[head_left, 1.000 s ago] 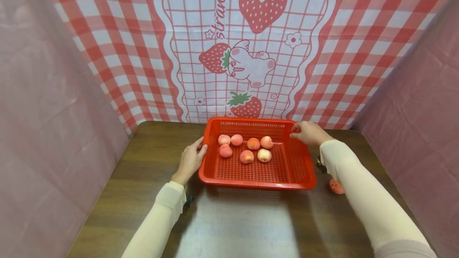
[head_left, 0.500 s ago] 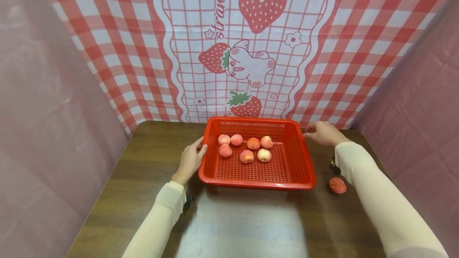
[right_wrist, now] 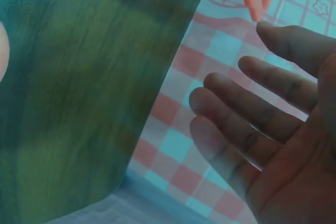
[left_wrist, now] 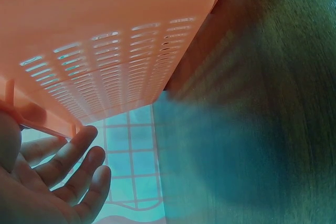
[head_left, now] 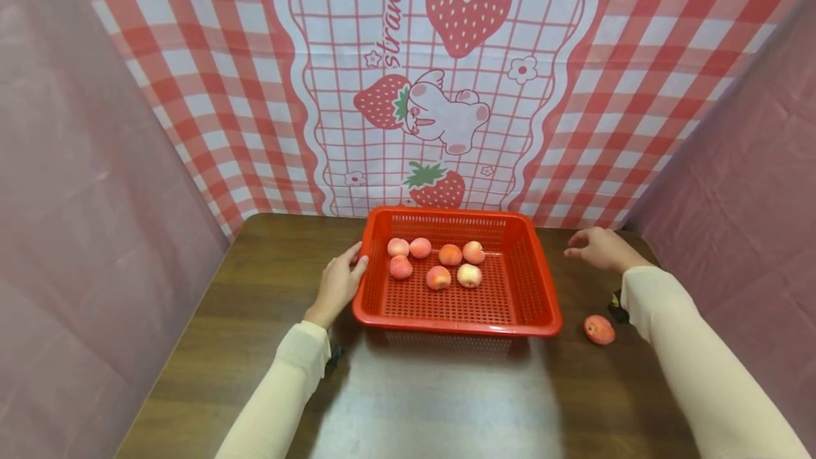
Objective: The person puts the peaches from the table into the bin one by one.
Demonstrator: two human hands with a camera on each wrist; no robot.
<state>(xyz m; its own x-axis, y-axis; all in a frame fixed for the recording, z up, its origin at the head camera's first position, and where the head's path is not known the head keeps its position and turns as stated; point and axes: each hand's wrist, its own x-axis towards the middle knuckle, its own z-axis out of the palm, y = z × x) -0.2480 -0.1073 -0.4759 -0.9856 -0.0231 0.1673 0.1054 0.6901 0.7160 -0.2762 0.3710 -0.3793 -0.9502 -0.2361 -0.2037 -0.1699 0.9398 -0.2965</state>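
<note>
A red plastic basket (head_left: 457, 328) with slotted walls stands near the back of the table, several peaches (head_left: 438, 278) lying on its floor. My left hand (head_left: 338, 282) holds the basket's left rim; in the left wrist view the thumb is at the rim and the fingers (left_wrist: 63, 163) reach beneath it. To the right of the basket, apart from it, my right hand (head_left: 602, 249) hovers over the table with nothing in it. Its fingers (right_wrist: 236, 108) are loosely bent in the right wrist view. One more peach (head_left: 599, 330) lies on the table, nearer than the right hand.
The brown wooden table (head_left: 255, 289) ends at the back against a checked strawberry-print cloth (head_left: 242, 83). Pink cloth walls (head_left: 739, 183) rise at both sides. A dark wrist device (head_left: 617, 307) sits by the right cuff.
My right hand has moved off the basket's right rim, out to the right over the table, uncovering the lone peach. The left hand, basket and peaches have stayed in place.
</note>
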